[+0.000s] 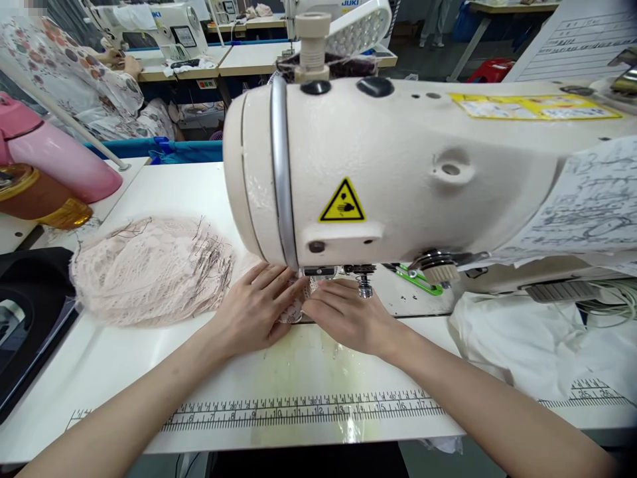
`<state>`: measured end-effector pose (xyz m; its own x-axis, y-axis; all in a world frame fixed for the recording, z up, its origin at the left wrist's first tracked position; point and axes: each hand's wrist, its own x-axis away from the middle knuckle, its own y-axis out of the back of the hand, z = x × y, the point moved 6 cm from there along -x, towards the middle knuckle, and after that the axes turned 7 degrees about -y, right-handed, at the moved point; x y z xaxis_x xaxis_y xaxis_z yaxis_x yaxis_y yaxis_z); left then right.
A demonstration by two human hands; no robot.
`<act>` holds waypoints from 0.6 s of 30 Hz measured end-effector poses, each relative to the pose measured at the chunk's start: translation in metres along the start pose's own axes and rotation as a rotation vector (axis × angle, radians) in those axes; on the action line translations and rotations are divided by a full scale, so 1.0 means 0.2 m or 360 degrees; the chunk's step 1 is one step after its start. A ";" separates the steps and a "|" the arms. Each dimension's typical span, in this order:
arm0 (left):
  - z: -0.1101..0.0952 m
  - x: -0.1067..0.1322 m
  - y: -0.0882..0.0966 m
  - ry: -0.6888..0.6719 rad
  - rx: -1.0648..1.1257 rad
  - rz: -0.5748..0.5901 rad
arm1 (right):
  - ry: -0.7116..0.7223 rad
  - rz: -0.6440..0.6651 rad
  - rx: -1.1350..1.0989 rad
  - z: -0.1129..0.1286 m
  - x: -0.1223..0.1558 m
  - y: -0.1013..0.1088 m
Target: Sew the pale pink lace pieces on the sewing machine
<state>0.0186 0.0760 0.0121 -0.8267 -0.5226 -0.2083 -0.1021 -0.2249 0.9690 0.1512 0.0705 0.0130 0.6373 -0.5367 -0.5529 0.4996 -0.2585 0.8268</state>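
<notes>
Pale pink lace fabric (pixel 292 309) lies at the stitching area below the head of a cream sewing machine (pixel 398 159). My left hand (pixel 253 309) is on the left part of the lace, its fingers stretched over it and the thumb underneath near the edge. Opposite it, my right hand (pixel 351 313) is closed on the lace, fingers together and bent. The fingertips of both hands almost meet. The machine head hides the needle and most of the lace. Left of my left hand rests a rounded pile of pink lace (pixel 154 272) with dark loose threads.
Green-handled thread snips (pixel 421 280) lie behind my right hand. White cloth (pixel 517 338) is at the right. A pink bottle (pixel 64 156), an amber bottle (pixel 44 199) and a black object (pixel 30 318) stand left. A ruler strip (pixel 298 411) runs along the front edge. Another person (pixel 89 86) sits beyond.
</notes>
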 end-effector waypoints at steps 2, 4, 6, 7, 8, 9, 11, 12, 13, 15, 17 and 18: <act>0.00 0.00 -0.01 -0.0002 -0.0015 0.0031 | -0.0019 -0.0011 0.0026 -0.01 -0.01 0.02; -0.01 0.00 -0.01 0.0000 -0.0031 0.0039 | -0.0036 -0.0021 0.0048 -0.02 -0.02 0.04; -0.01 0.00 -0.01 0.0008 -0.0041 0.0031 | -0.0043 -0.0015 0.0086 -0.02 -0.02 0.05; 0.00 0.00 -0.01 0.0014 -0.0042 0.0029 | -0.0050 -0.0007 0.0117 -0.02 -0.01 0.05; 0.00 0.00 -0.02 0.0019 -0.0040 0.0031 | -0.0064 0.0005 0.0152 -0.03 -0.01 0.05; 0.00 0.00 -0.02 0.0022 -0.0036 0.0036 | -0.0082 0.0019 0.0184 -0.03 -0.01 0.05; 0.00 0.00 -0.02 0.0034 -0.0022 0.0052 | -0.0116 0.0053 0.0220 -0.04 -0.01 0.04; 0.01 0.00 -0.02 0.0041 -0.0011 0.0059 | -0.0128 0.0069 0.0224 -0.04 -0.01 0.04; 0.01 0.00 -0.03 0.0050 0.0002 0.0068 | -0.0133 0.0080 0.0222 -0.04 -0.01 0.04; 0.02 0.00 -0.03 0.0073 0.0022 0.0078 | -0.0126 0.0090 0.0208 -0.05 -0.01 0.05; 0.02 0.00 -0.02 0.0083 0.0027 0.0056 | -0.0113 0.0090 0.0196 -0.05 -0.02 0.05; 0.02 0.01 -0.02 0.0071 0.0027 0.0021 | -0.0106 0.0090 0.0188 -0.05 -0.02 0.05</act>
<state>0.0162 0.0789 0.0087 -0.8026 -0.5616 -0.2010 -0.1011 -0.2040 0.9737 0.1593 0.0774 0.0232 0.6200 -0.6043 -0.5005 0.3893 -0.3170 0.8649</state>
